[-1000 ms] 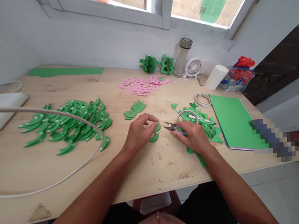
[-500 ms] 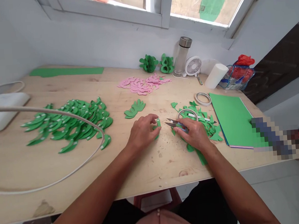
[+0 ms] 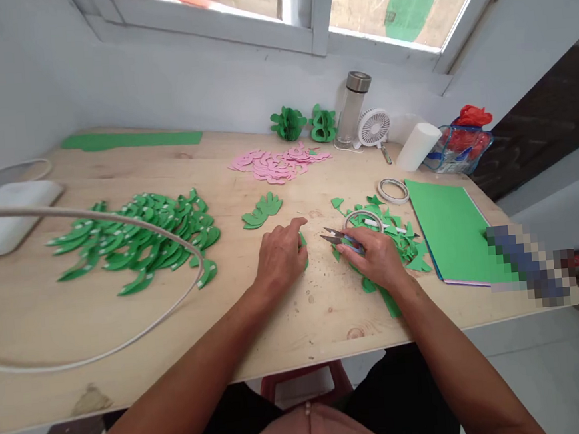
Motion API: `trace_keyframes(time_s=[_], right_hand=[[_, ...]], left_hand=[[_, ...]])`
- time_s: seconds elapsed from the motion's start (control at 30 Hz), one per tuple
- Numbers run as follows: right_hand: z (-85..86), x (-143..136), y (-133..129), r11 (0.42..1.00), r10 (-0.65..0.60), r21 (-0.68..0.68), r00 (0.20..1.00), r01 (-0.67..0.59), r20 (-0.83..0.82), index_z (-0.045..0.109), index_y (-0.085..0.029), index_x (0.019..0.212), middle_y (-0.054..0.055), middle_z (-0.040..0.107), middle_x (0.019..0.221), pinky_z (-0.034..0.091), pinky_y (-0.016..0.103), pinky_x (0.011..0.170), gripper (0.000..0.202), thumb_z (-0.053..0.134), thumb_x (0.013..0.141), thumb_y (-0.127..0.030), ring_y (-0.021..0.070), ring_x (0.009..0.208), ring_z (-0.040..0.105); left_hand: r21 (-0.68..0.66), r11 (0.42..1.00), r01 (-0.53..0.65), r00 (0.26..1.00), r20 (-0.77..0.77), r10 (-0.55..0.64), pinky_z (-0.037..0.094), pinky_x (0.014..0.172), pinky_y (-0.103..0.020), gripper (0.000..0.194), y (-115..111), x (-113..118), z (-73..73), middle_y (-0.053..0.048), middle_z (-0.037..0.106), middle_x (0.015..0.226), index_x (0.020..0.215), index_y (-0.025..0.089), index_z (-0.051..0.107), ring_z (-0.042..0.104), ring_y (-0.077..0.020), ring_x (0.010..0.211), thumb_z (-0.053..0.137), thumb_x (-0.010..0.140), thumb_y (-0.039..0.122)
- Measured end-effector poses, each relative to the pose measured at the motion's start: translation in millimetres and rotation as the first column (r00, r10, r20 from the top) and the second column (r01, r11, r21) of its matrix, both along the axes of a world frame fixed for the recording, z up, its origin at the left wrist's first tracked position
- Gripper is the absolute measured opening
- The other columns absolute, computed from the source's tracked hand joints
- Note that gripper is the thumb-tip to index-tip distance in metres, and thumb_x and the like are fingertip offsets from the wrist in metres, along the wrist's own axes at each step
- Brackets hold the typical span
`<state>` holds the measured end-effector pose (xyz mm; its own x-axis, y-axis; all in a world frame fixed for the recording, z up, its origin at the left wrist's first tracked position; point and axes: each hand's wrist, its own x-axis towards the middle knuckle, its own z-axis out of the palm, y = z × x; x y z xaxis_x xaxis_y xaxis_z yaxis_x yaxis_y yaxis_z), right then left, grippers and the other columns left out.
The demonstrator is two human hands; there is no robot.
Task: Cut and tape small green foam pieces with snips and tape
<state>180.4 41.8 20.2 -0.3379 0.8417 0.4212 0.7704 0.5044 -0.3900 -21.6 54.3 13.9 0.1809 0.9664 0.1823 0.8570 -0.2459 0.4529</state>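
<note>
Evidently, the green paper piece [image 3: 303, 242] lies on the table [image 3: 279, 341], in from the middle of the near edge and mostly hidden by the left hand [image 3: 280, 254], the nearer one. That hand is half curled; its grip cannot be confirmed. The right hand [image 3: 375, 254] is closed round the scissors [image 3: 342, 240], whose parted blades point left toward the piece, well short of touching, roughly along the near edge.
</note>
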Motion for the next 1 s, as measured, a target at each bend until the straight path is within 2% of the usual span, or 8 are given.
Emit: trace_keyframes(time_s=[0.2, 0.3, 0.37, 0.57, 0.73, 0.87, 1.0], right_hand=[[-0.5, 1.3, 1.4, 1.0, 0.005, 0.016, 1.0, -0.005, -0.006, 0.067, -0.016, 0.103, 0.01, 0.071, 0.092, 0.049, 0.03, 0.072, 0.031, 0.056, 0.086, -0.039, 0.0207, 0.082, 0.065], [-0.9, 1.5, 1.5, 1.0, -0.002, 0.022, 1.0, 0.003, -0.011, 0.067, -0.016, 0.102, 0.01, 0.071, 0.094, 0.048, 0.03, 0.072, 0.031, 0.055, 0.086, -0.04, 0.0196, 0.08, 0.065], [-1.1, 1.5, 1.5, 1.0, -0.008, 0.019, 1.0, 0.009, -0.022, 0.067, -0.016, 0.102, 0.009, 0.071, 0.095, 0.048, 0.029, 0.071, 0.03, 0.055, 0.086, -0.039, 0.0184, 0.077, 0.064], [-1.4, 1.1, 1.8, 1.0, -0.01, -0.011, 0.999, 0.009, -0.049, 0.067, -0.018, 0.103, 0.009, 0.072, 0.096, 0.048, 0.028, 0.069, 0.029, 0.057, 0.085, -0.037, 0.0172, 0.073, 0.064], [-1.8, 0.9, 1.8, 1.0, -0.009, -0.007, 0.999, 0.009, -0.05, 0.067, -0.016, 0.104, 0.009, 0.072, 0.095, 0.048, 0.029, 0.069, 0.03, 0.057, 0.085, -0.037, 0.0177, 0.073, 0.064], [-2.6, 1.3, 1.9, 1.0, -0.027, -0.009, 0.998, 0.027, -0.054, 0.067, -0.017, 0.105, 0.008, 0.072, 0.095, 0.048, 0.028, 0.065, 0.03, 0.057, 0.084, -0.038, 0.0171, 0.07, 0.064], [-3.2, 1.8, 2.4, 1.0, -0.031, -0.007, 0.998, 0.031, -0.056, 0.068, -0.018, 0.103, 0.009, 0.072, 0.096, 0.049, 0.03, 0.069, 0.029, 0.058, 0.084, -0.037, 0.0185, 0.074, 0.065]], left_hand=[[-0.034, 0.999, -0.014, 0.978, 0.205, 0.021, 0.043, 0.068, -0.03, 0.045, 2.9, -10.3, -0.1, -0.001, 0.064, 0.08, 0.117, 0.019, 0.05, 0.059, -0.0187, 0.076, 0.049, 0.073, 0.009], [-0.033, 0.999, -0.028, 0.971, 0.238, 0.035, 0.044, 0.067, -0.029, 0.044, 3.9, -14.4, -0.6, -0.001, 0.064, 0.082, 0.117, 0.02, 0.049, 0.059, -0.0177, 0.075, 0.049, 0.074, 0.011], [-0.024, 1.0, -0.016, 0.98, 0.2, 0.02, 0.044, 0.069, -0.031, 0.044, 3.7, -13.8, -0.4, -0.002, 0.064, 0.082, 0.119, 0.019, 0.049, 0.059, -0.0191, 0.078, 0.051, 0.075, 0.014], [0.032, 0.999, -0.018, 0.997, -0.074, 0.02, 0.04, 0.075, -0.038, 0.053, 0.4, -1.3, 0.7, -0.007, 0.066, 0.086, 0.125, 0.016, 0.047, 0.059, -0.0277, 0.087, 0.059, 0.076, 0.031], [0.026, 0.998, -0.05, 0.987, -0.15, 0.053, 0.038, 0.074, -0.038, 0.049, 0.1, 2.1, 0.9, -0.009, 0.067, 0.091, 0.126, 0.016, 0.047, 0.059, -0.0282, 0.092, 0.053, 0.078, 0.021], [0.024, 0.998, -0.055, 0.985, -0.161, 0.058, 0.038, 0.074, -0.037, 0.051, -0.3, 0.6, 1.9, -0.009, 0.068, 0.09, 0.127, 0.016, 0.046, 0.059, -0.0276, 0.091, 0.049, 0.077, 0.015], [0.015, 0.999, -0.053, 0.986, -0.16, 0.054, 0.038, 0.074, -0.036, 0.053, -0.2, -1.1, 1.6, -0.008, 0.068, 0.088, 0.128, 0.017, 0.045, 0.06, -0.0269, 0.089, 0.048, 0.076, 0.012]])
